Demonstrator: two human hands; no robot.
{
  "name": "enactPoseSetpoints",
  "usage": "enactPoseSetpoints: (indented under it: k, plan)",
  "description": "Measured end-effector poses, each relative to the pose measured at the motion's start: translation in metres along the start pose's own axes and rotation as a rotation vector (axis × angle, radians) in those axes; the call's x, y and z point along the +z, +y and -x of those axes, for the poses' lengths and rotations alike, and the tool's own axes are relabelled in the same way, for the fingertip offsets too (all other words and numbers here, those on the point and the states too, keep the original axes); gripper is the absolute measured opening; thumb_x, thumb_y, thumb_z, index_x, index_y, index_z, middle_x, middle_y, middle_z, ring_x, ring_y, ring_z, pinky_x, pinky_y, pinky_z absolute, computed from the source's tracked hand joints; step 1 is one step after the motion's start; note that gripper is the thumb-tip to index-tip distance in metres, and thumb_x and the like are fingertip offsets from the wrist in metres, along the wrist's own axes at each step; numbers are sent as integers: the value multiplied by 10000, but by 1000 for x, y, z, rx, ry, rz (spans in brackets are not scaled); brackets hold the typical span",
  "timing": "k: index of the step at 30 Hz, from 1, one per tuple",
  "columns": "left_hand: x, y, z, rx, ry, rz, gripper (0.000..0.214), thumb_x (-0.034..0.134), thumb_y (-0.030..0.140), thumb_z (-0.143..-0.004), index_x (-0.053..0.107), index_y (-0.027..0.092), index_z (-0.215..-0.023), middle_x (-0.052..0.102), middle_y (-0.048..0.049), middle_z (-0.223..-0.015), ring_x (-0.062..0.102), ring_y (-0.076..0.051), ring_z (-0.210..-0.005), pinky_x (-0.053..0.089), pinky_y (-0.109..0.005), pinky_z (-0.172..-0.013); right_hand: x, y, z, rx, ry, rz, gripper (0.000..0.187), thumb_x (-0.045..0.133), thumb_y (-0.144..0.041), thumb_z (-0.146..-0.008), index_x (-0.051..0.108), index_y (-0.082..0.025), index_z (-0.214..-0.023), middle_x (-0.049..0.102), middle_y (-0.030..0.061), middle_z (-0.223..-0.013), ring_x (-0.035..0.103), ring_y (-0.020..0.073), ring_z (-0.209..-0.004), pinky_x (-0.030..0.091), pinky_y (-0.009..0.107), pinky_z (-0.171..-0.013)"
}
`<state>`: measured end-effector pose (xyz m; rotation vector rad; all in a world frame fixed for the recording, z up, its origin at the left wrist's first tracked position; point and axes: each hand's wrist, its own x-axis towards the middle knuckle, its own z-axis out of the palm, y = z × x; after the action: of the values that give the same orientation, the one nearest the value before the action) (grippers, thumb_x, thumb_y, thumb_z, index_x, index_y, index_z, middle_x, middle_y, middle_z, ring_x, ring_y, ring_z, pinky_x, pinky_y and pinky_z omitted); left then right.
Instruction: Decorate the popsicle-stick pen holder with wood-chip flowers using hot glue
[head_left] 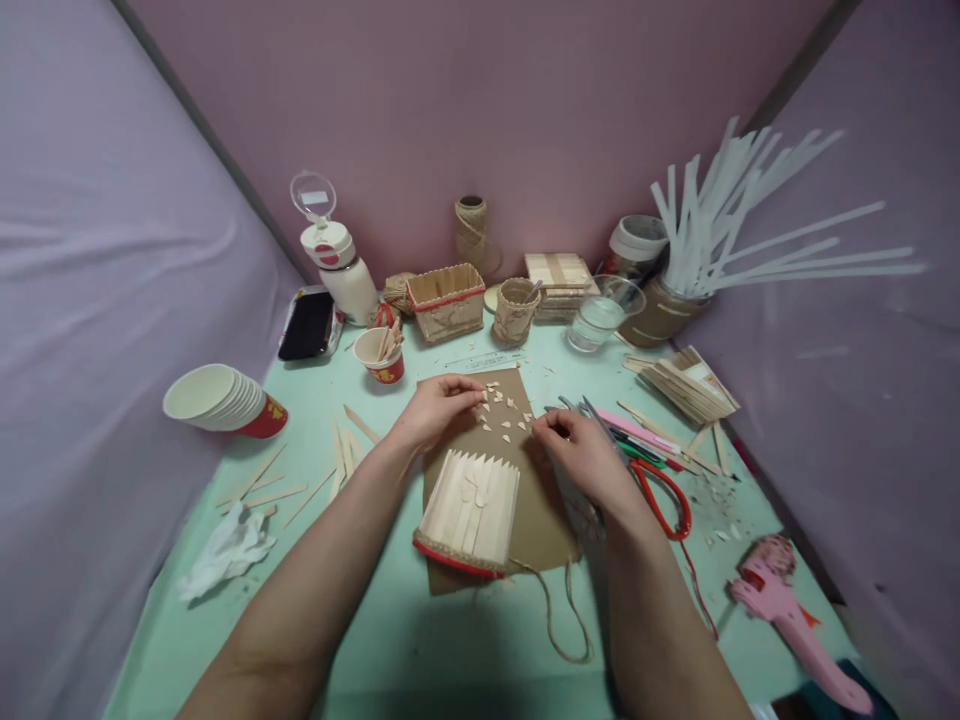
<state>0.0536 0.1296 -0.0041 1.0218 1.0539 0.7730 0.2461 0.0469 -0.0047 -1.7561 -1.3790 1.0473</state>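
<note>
My left hand (pixel 435 408) rests on the top left of a brown cardboard sheet (pixel 540 520), its fingertips pinched beside several small pale wood chips (pixel 504 410). My right hand (pixel 581 452) is on the sheet's right edge, fingers curled and pinching near the same chips. What either pinch holds is too small to make out. On the lower part of the cardboard lies a cup covered in popsicle sticks (pixel 469 512), with a red rim and a twine loop (pixel 566 625) trailing from it.
Red scissors (pixel 664 500) and pens (pixel 637 440) lie right of my right hand. A pink glue gun (pixel 787 610) sits front right. Stacked paper cups (pixel 225 402), loose sticks (pixel 341 450) and a crumpled tissue (pixel 225 552) are on the left. Stick boxes, a twine spool (pixel 472 228), a bottle (pixel 341 265) and a jar of white strips (pixel 697 270) line the back.
</note>
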Motion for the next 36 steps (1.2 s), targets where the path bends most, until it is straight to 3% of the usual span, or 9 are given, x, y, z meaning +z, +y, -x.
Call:
enactPoseSetpoints:
  k: [4, 8, 12, 16, 22, 25, 28, 32, 36]
  plan:
    - [-17, 25, 25, 86, 46, -84, 247, 794, 295, -611, 676, 137, -759, 651, -14, -729, 554, -84, -655, 433, -208, -631, -5, 2, 27, -36, 10, 267, 189, 464, -293, -836, 589, -196, -732, 640, 27, -758, 564, 185, -720, 373, 286, -649]
    - [-28, 38, 64, 109, 64, -86, 209, 776, 302, -652, 667, 159, -760, 637, -5, -735, 554, -93, -702, 447, -216, -689, 10, 17, 51, -95, -25, 367, 194, 430, -229, -861, 562, -196, -723, 607, 55, -809, 560, 196, -808, 391, 288, -713]
    - [-19, 35, 106, 90, 143, 1, 203, 790, 289, -633, 676, 164, -745, 627, -13, -741, 527, -92, -663, 442, -208, -638, 29, 29, 61, -110, 23, 438, 204, 438, -179, -856, 557, -194, -691, 582, 68, -794, 558, 204, -812, 408, 296, -744]
    - [-4, 25, 144, 55, 191, 61, 180, 802, 287, -610, 689, 185, -706, 626, -13, -693, 519, -99, -619, 433, -208, -589, 27, 28, 69, -113, 126, 392, 167, 472, -219, -857, 612, -193, -768, 590, 80, -851, 567, 229, -845, 426, 329, -770]
    - [29, 0, 186, -28, 56, -9, 107, 783, 280, -642, 711, 207, -673, 661, -33, -693, 552, -130, -623, 434, -238, -591, -20, 35, 95, -177, 313, 362, 228, 455, -325, -885, 627, -184, -932, 624, 96, -959, 573, 242, -917, 431, 365, -826]
    - [56, -21, 194, -159, -115, 31, 88, 780, 256, -639, 712, 203, -658, 654, -33, -652, 554, -128, -602, 422, -234, -578, -53, 57, 115, -128, 421, 441, 270, 464, -395, -866, 629, -190, -924, 640, 101, -968, 583, 251, -915, 434, 379, -828]
    - [81, -43, 191, -258, -189, 86, 103, 787, 243, -615, 707, 188, -650, 652, -33, -634, 548, -121, -585, 417, -232, -576, -87, 89, 137, -53, 546, 626, 351, 458, -456, -840, 634, -180, -966, 639, 140, -995, 568, 299, -948, 420, 427, -851]
    - [103, -64, 177, -300, -89, 169, 159, 801, 255, -586, 705, 162, -673, 639, -21, -608, 525, -95, -560, 397, -213, -565, -120, 131, 163, 101, 532, 879, 474, 463, -502, -815, 633, -118, -1035, 634, 236, -1008, 548, 378, -981, 404, 477, -836]
    - [111, -73, 167, -341, -36, 238, 249, 830, 276, -548, 705, 139, -714, 636, -19, -637, 511, -76, -568, 391, -201, -566, -129, 155, 176, 229, 486, 874, 558, 482, -541, -779, 618, -86, -1072, 628, 251, -1053, 561, 396, -991, 413, 498, -825]
